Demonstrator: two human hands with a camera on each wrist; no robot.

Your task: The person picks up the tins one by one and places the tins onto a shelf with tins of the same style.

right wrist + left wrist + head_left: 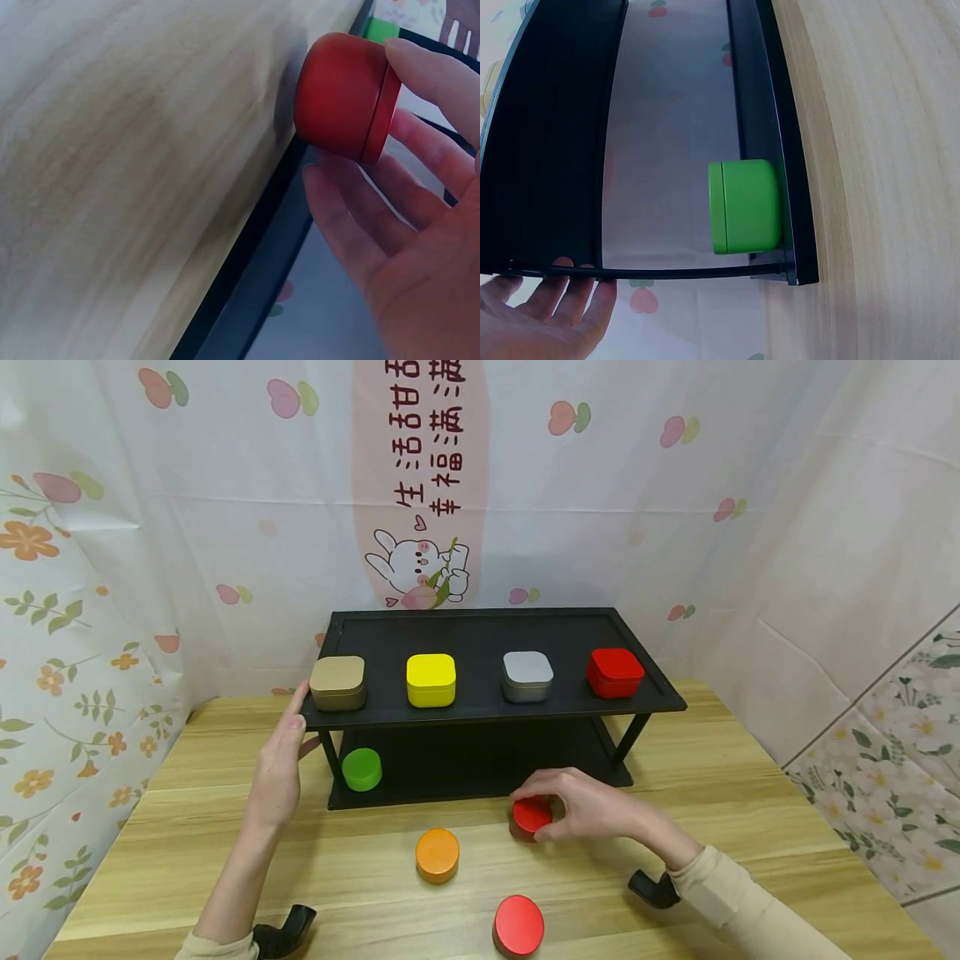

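My right hand (588,806) pinches a round red tin (532,816) between thumb and fingers, just in front of the black two-tier shelf (480,720). In the right wrist view, the tin (341,97) has a lid seam and appears slightly off the wood. My left hand (277,768) grips the left end of the upper tier; in the left wrist view its fingertips (562,262) show past the edge. A round green tin (362,770) stands at the left end of the lower tier, near that hand.
On the upper tier stand square tins: beige (338,683), yellow (431,681), silver (527,677) and red (615,673). An orange round tin (437,856) and another red round tin (518,926) are on the wooden table (360,877). Patterned cloth (247,527) hangs behind.
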